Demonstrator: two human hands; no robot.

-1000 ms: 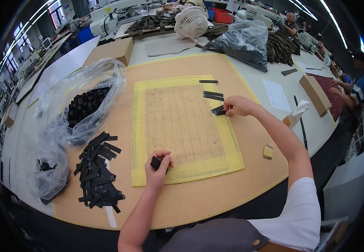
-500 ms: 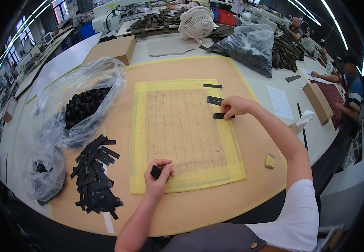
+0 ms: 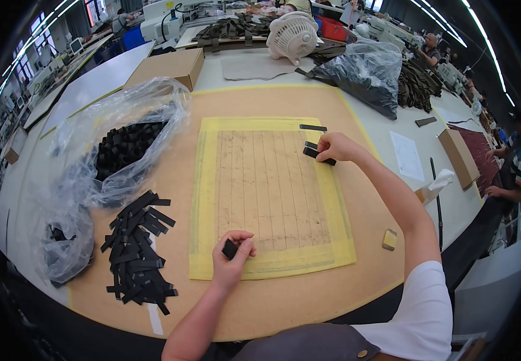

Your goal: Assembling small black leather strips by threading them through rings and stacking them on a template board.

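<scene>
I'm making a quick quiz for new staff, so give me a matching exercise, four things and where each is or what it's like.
1. left hand
2. right hand
3. fan
4. pile of black strips

A. lying left of the yellow-bordered panel
B. white, standing beyond the panel's far edge
C. pinching a black strip at the panel's right border
D. holding a black piece over the panel's near edge

Pairs: 1-D, 2-C, 3-B, 4-A
</scene>
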